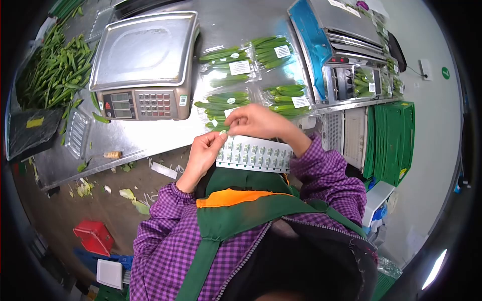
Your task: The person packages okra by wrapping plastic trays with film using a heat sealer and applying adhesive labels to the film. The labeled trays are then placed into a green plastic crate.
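A white sheet of small green-and-white stickers (pixel 255 154) lies in front of my apron, at the table's front edge. My left hand (pixel 202 156) is closed on the sheet's upper left corner, thumb against finger. My right hand (pixel 262 122) reaches over the sheet's top edge with curled fingers, its fingertips close to my left thumb. Whatever may be between them is too small to make out. Just beyond my hands are film-wrapped packs of green pods (pixel 221 106) with white labels; my right hand partly hides one.
A weighing scale (pixel 143 55) stands at the back left, near a heap of loose green pods (pixel 55 72). An empty clear tray (pixel 78 134) is on the table. At right are a wrapping machine (pixel 346 50) and stacked green crates (pixel 394 140). A red crate (pixel 95 238) is on the floor.
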Demonstrator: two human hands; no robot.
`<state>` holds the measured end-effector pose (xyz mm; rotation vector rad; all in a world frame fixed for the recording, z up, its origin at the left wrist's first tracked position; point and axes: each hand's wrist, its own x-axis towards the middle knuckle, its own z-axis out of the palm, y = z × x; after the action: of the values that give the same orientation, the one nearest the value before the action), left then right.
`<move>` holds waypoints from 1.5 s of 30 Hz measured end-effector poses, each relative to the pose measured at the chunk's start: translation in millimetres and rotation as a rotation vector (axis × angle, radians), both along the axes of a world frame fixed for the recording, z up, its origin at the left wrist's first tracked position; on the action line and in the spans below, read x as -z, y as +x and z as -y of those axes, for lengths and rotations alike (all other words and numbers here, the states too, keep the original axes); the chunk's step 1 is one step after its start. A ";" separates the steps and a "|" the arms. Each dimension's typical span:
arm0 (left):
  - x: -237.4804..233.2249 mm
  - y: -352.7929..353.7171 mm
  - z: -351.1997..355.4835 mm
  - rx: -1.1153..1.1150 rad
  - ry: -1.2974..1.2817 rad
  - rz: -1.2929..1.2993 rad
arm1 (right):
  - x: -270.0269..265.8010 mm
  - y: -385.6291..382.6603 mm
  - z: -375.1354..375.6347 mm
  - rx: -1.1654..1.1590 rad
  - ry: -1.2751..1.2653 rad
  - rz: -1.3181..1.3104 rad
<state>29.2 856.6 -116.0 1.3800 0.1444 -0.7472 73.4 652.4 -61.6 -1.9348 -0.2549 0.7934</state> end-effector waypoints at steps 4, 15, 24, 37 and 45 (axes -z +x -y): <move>-1.8 0.6 13.1 0.085 0.019 0.023 | 7.7 -24.9 2.6 0.144 0.042 0.000; -4.6 1.2 27.9 0.127 0.003 -0.076 | 52.9 55.7 115.3 0.921 0.125 0.275; 3.8 -10.6 26.7 0.017 0.081 -0.151 | 109.4 163.7 171.4 0.903 -0.411 0.389; 1.1 -5.1 43.8 0.054 0.022 -0.174 | 76.8 26.2 214.9 1.078 -0.204 -0.049; 0.4 -11.7 60.4 0.269 0.079 -0.068 | 98.3 -24.9 183.0 0.967 -0.405 0.125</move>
<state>17.5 796.2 -116.4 1.4660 0.0420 -1.0224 48.5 469.4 -159.9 -2.1399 0.7810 0.0684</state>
